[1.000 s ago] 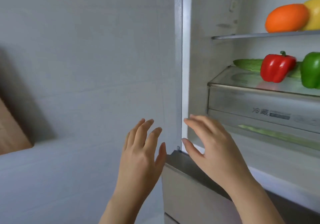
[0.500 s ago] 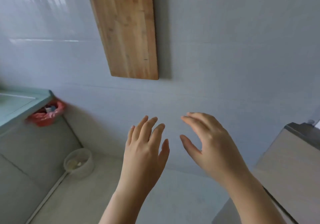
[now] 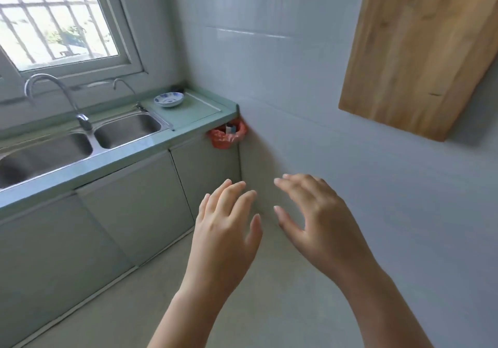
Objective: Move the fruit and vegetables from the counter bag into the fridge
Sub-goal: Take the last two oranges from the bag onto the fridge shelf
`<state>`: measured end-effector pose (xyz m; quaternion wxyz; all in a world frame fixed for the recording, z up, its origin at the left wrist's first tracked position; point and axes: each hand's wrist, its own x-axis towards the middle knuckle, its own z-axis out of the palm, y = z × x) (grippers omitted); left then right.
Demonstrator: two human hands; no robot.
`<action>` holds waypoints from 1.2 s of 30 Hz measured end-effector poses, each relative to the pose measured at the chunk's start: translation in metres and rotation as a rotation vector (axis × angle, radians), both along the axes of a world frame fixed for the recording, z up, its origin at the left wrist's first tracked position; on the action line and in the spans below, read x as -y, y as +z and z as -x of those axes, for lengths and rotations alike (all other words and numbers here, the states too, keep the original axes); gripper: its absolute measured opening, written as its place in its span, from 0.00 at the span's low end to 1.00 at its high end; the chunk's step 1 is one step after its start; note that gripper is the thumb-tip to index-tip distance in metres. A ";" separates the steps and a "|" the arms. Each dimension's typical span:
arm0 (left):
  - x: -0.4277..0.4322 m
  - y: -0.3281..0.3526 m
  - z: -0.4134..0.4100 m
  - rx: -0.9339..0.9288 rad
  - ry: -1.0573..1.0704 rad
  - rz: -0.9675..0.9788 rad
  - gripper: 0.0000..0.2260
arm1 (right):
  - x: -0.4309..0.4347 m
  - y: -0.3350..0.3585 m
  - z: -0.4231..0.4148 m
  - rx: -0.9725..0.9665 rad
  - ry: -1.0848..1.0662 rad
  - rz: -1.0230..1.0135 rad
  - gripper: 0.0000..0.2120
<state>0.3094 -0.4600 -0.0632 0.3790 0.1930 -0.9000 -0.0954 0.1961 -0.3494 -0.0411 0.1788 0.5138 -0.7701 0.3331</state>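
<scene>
Wood, pale and grained, fills the upper right, where a cutting board point(image 3: 420, 51) is seen flat against the tiled wall point(image 3: 269, 64), its top and right side cut off by the frame. A double steel sink point(image 3: 126, 129) is set into the green counter point(image 3: 194, 110), and the left basin is cropped at the picture's edge. A red plastic bag point(image 3: 227, 136) is tucked under the counter's end, right in the corner; what it holds cannot be made out beyond a few small shapes. Behind the curved tap point(image 3: 54, 91) a barred window point(image 3: 54, 21) is only partly shown, and the view beyond it is washed out by daylight.

Where the fruit and vegetables, the counter bag and the fridge stand cannot be told from this view.

Both forearms are raised before the camera. The left hand point(image 3: 226, 226) is held with its back upward, its fingers point(image 3: 237, 194) straight and close together, nothing gripped. The right hand point(image 3: 320, 218) is held just beside it, apart from it, its fingers point(image 3: 293, 183) loosely spread and slightly bent, the thumb set wide, nothing held.

A blue-and-white bowl point(image 3: 169, 99) is placed on the counter to the right of the sink. Grey cabinet doors point(image 3: 134, 207) are ranged beneath, and a pale floor point(image 3: 269, 307) is laid below the hands.
</scene>
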 end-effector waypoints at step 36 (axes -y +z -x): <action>0.341 -0.012 -0.306 -0.128 1.041 -0.098 0.18 | 0.484 0.001 -0.232 0.000 0.879 -0.110 0.20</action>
